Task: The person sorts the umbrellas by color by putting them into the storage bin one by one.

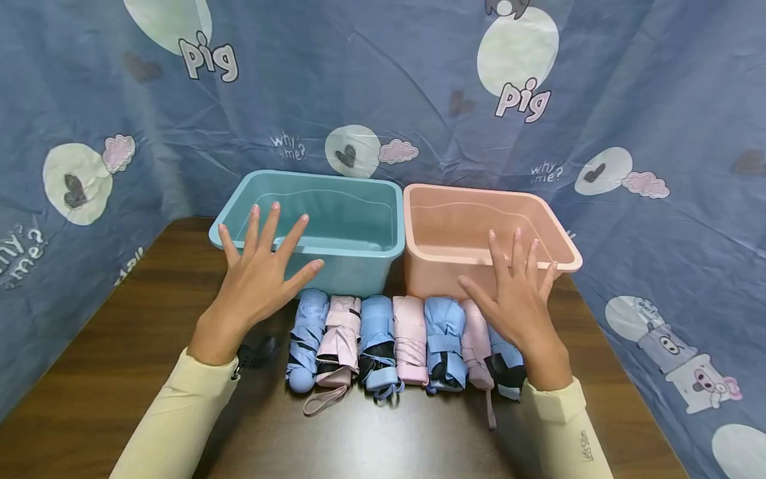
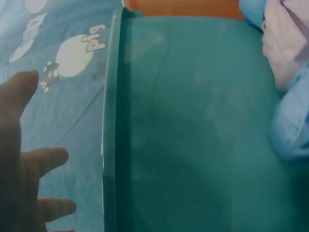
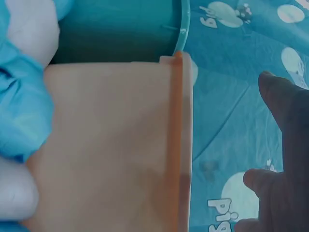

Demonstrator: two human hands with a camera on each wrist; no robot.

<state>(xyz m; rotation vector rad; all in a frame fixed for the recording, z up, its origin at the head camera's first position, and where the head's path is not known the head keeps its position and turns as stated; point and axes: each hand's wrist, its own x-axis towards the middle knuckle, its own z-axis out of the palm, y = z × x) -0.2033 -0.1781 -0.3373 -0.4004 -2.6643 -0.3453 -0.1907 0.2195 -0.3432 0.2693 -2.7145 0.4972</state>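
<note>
Fingers spread, my left hand (image 1: pixel 254 283) hovers in front of the teal bin (image 1: pixel 359 273) and holds nothing. On the other side, my right hand (image 1: pixel 517 303) is likewise spread and bare, in front of the peach bin (image 1: pixel 431 276). Between the hands lies a row of several folded umbrellas, alternating blue and pink. A blue umbrella (image 1: pixel 308 332) is at the row's left end, nearest the left hand. At the right end, another blue umbrella (image 1: pixel 505 362) is partly hidden by the right hand. Both bins' visible insides hold nothing.
The bins stand side by side at the back of a brown wooden table (image 1: pixel 120 392). A blue printed cloth (image 1: pixel 419 86) hangs behind and around the table. Wrist straps (image 1: pixel 431 392) or loops trail from some umbrellas toward the front.
</note>
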